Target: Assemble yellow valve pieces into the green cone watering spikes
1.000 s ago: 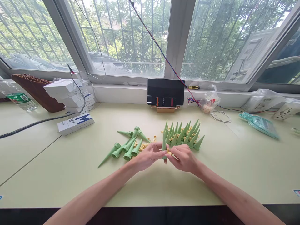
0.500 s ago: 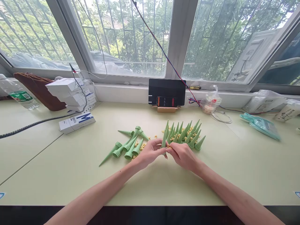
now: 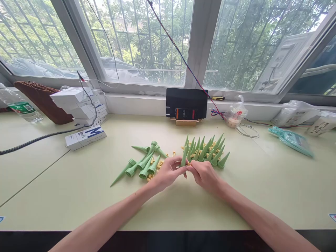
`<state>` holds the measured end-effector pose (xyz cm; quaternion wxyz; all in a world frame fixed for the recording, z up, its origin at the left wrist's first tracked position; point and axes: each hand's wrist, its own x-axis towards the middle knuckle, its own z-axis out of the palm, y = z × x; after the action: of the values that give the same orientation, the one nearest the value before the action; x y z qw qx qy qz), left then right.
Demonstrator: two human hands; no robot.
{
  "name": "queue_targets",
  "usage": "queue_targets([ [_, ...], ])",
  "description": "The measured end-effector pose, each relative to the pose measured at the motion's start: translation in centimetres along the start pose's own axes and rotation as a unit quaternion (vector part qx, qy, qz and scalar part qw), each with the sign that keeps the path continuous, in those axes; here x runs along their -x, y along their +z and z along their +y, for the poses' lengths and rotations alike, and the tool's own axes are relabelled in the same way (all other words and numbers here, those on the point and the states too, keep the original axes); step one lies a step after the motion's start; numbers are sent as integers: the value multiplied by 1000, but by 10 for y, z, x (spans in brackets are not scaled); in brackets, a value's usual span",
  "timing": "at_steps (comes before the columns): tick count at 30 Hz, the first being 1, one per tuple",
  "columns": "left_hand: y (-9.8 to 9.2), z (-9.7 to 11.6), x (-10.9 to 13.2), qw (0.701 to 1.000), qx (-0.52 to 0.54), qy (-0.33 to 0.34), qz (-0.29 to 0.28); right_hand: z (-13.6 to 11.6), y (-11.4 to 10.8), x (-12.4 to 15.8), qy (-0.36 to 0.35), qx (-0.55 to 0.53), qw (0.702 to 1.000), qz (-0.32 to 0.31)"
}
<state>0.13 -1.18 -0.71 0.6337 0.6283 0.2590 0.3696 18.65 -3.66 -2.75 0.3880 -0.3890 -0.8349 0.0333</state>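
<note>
My left hand is closed round the base of a green plastic spike that points up. Against the side of that spike, my right hand pinches a small yellow plastic valve; the fingers hide most of it. Just behind my hands stand several upright green spikes in rows, with yellow pieces among them. To the left, several more green spikes lie in a loose pile. Small yellow valves lie beside that pile, partly covered by my left hand.
A phone leans on a cardboard stand below a black panel. White boxes and a bottle are on the left. A bagged item and a teal packet sit on the right. A dark cable crosses the table.
Both hands stay almost in place, holding the spike and the yellow valve. The whole view has shifted very slightly; the table items have not moved.
</note>
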Motion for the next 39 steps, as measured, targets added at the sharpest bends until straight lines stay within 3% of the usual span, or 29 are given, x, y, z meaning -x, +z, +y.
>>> queue_targets([
  [39,4,2,1,996,-63,65,8,6,4,4,46,-19,998,-48],
])
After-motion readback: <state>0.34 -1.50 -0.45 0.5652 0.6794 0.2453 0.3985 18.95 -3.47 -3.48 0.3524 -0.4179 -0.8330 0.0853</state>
